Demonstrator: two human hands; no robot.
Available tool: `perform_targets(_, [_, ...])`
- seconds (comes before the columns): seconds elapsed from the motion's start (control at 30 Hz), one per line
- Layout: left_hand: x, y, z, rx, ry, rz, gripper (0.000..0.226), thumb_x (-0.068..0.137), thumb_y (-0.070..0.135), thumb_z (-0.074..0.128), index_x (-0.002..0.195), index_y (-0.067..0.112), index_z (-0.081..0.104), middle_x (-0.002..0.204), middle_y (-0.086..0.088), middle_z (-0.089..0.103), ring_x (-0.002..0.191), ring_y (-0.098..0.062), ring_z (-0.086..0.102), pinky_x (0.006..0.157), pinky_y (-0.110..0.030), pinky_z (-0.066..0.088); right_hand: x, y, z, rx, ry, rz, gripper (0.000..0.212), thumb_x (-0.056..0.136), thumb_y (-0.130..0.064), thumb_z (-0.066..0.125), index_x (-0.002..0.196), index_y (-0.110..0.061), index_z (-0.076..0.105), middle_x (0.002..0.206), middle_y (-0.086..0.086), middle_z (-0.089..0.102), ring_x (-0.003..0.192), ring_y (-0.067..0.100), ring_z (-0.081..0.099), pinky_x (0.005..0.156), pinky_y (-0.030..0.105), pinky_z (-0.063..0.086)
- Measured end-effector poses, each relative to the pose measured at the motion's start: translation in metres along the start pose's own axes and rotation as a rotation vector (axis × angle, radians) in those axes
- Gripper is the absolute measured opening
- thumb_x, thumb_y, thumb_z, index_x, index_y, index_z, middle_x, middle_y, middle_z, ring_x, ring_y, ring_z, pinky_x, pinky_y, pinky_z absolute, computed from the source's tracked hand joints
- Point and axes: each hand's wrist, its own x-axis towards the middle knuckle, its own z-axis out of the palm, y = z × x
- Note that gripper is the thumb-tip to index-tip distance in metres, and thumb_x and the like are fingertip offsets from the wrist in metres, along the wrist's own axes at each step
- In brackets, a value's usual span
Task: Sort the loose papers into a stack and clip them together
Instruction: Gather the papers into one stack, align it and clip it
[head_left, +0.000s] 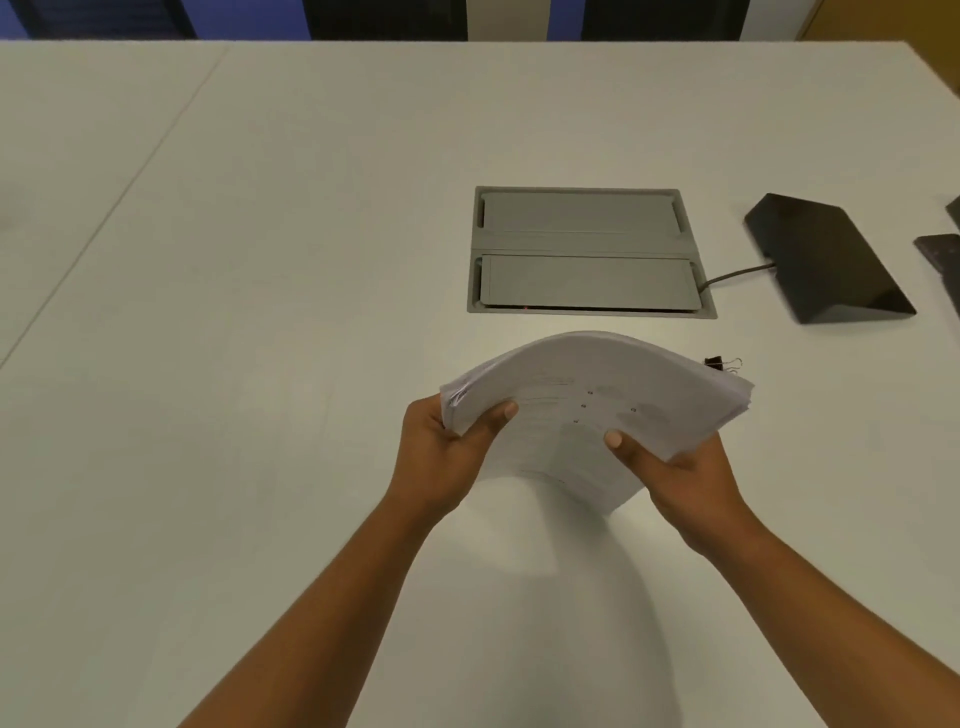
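Two bare forearms reach in from the bottom edge, each hand closed on one side of a thick, bowed stack of white printed papers (582, 405) held above a pale matte tabletop (260, 312). Left hand (447, 447) clamps the stack's left edge, thumb on top and fingers hidden beneath; right hand (680, 467) pinches the near right corner the same way. Pressed between them, the sheets arch upward in the middle, and the edges at both ends look fanned rather than flush, suggesting the squaring-up is unfinished.

Just beyond the stack's right end, a small black binder clip with wire handles (722, 362) lies on the table, untouched. Farther back sit a grey recessed cable hatch with two flaps (589, 252) and, to its right, a glossy black wedge-shaped device (826, 260) trailing a cord toward the hatch.

Risks appear to lie in the bend itself: with the bundle arched and held only at its ends, inner sheets could slide out or spill if either grip loosens. Freeing a hand to fetch the clip would probably leave the pile sagging, and clipping before the edges are tapped level would lock in a crooked stack.
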Motion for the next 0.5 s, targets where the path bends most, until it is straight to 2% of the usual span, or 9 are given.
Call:
perform_targets(0.1, [0.001,-0.003,0.001,-0.019,0.024,0.072,0.04,0.088,0.02,0.076,0.108,0.054,0.07,0.101,0.025,0.076,0.097,-0.001,0.072,0.076,-0.019,0.059,0.008,0.001,-0.006,0.019,-0.003,-0.062,0.042,0.081,-0.04,0.075,0.119,-0.049,0.06,0.114,-0.014,0.07,0.106,0.006,0.067,0.072,0.016,0.056])
perform_targets(0.2, [-0.001,-0.015,0.009,-0.046,0.053,-0.063,0.036,0.085,0.027,0.078,0.102,0.057,0.07,0.1,0.023,0.076,0.096,-0.003,0.072,0.071,-0.02,0.06,0.012,0.015,-0.005,-0.031,-0.061,0.03,0.036,0.084,-0.042,0.073,0.115,-0.056,0.06,0.114,-0.019,0.07,0.107,0.003,0.065,0.077,0.021,0.058])
perform_targets(0.3, [0.0,-0.029,0.013,-0.062,0.05,-0.172,0.037,0.089,0.022,0.075,0.096,0.058,0.072,0.099,0.023,0.076,0.094,-0.002,0.073,0.069,-0.02,0.059,0.012,0.033,-0.006,-0.113,-0.149,0.118,0.035,0.085,-0.037,0.068,0.112,-0.056,0.059,0.114,-0.024,0.068,0.107,0.0,0.064,0.087,0.025,0.057])
perform_targets(0.4, [0.006,-0.035,0.009,-0.071,0.017,-0.207,0.035,0.089,0.023,0.074,0.096,0.057,0.073,0.102,0.023,0.076,0.094,-0.002,0.073,0.07,-0.019,0.059,0.016,0.036,-0.013,-0.15,-0.168,0.166,0.027,0.086,-0.04,0.065,0.104,-0.059,0.063,0.109,-0.028,0.069,0.101,-0.004,0.065,0.079,0.015,0.054])
perform_targets(0.5, [0.014,-0.039,0.004,-0.063,-0.051,-0.295,0.024,0.084,0.033,0.078,0.095,0.054,0.074,0.102,0.021,0.077,0.093,-0.006,0.075,0.07,-0.022,0.06,0.023,0.04,-0.023,-0.152,-0.164,0.253,0.021,0.083,-0.044,0.065,0.103,-0.047,0.068,0.102,-0.025,0.074,0.095,0.0,0.07,0.073,0.013,0.055])
